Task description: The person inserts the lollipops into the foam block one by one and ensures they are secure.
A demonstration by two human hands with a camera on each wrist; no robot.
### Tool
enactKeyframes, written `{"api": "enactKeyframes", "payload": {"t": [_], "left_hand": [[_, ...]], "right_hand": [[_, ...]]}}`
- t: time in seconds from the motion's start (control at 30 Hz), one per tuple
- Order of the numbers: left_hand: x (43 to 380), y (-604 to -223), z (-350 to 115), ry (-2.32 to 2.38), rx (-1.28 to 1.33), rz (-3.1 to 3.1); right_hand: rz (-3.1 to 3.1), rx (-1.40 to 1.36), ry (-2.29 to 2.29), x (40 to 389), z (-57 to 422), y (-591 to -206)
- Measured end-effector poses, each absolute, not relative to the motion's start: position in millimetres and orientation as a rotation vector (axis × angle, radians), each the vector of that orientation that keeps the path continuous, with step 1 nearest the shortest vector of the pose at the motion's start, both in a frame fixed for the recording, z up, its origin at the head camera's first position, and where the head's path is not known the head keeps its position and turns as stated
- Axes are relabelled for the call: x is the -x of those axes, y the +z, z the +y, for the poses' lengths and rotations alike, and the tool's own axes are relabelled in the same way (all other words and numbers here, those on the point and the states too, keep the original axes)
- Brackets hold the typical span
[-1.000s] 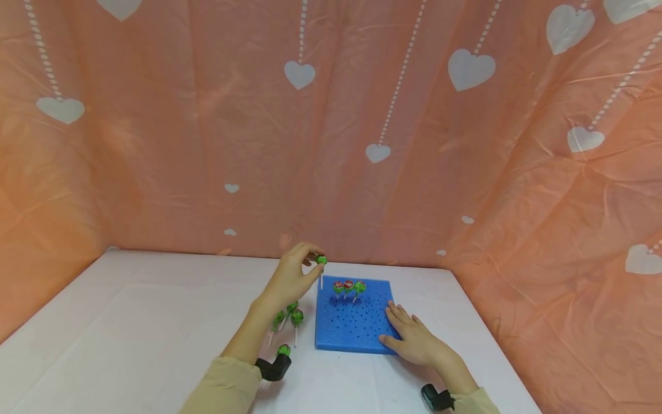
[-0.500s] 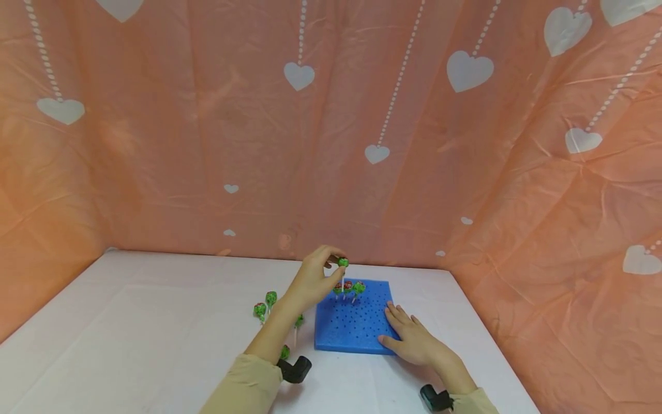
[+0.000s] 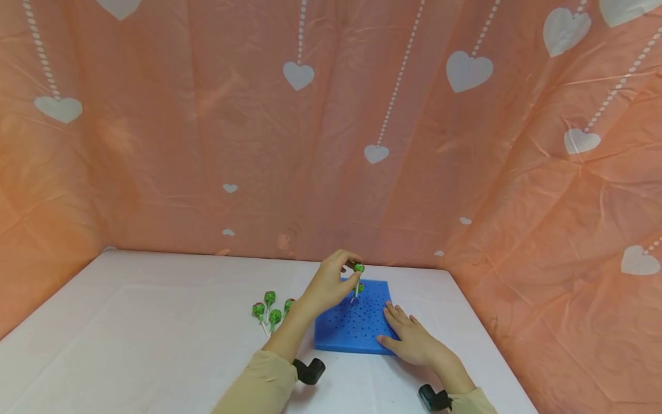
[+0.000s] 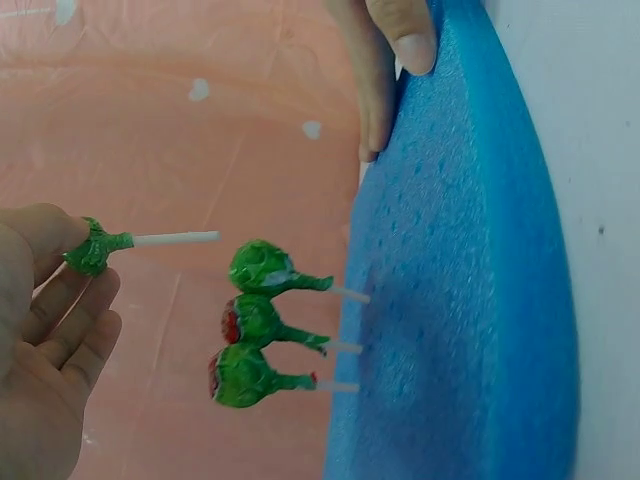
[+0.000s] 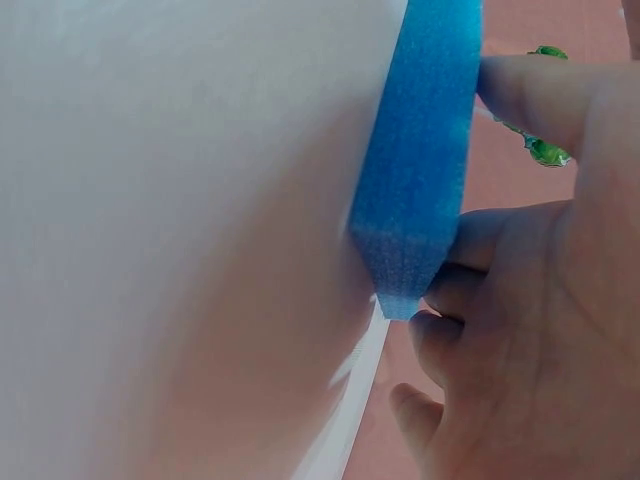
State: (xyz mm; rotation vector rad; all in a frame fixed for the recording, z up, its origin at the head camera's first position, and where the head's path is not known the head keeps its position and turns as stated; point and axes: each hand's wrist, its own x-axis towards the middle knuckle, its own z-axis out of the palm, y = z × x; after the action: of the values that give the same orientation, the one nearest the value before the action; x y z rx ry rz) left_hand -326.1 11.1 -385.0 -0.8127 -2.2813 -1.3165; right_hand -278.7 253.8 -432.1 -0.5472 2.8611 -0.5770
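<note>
Left hand (image 3: pixel 331 284) pinched a lollipop (image 3: pixel 359 268) by its head, leaving the stick (image 4: pixel 176 238) free, while the spread right hand (image 3: pixel 412 340) seemingly steadied the blue board (image 3: pixel 347 330).

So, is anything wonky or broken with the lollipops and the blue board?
Nothing looks broken or spilled. Just one little thing: the three lollipops stuck in the blue board seem to lean a bit instead of standing straight. The held lollipop, pinched in the left hand, looks fine, with its wrapper on.

No text, label or number is readable.
</note>
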Motion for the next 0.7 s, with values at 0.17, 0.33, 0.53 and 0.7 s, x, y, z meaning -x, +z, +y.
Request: {"api": "enactKeyframes", "payload": {"t": [0.17,0.33,0.53,0.7], "left_hand": [[331,-389,17,-1.322,0.829,-2.269],[334,-393,23,-1.287,0.855,-2.276],[335,-397,28,-1.245,0.853,-2.366],[337,-401,32,-1.250,0.838,-2.424]], "right_hand": [[2.867,0.560,-0.577,280,254,-433],[2.867,0.563,-0.576,280,255,-434],[2.865,0.562,-0.571,280,255,-435],[2.864,0.558,-0.569,279,255,-435]]}}
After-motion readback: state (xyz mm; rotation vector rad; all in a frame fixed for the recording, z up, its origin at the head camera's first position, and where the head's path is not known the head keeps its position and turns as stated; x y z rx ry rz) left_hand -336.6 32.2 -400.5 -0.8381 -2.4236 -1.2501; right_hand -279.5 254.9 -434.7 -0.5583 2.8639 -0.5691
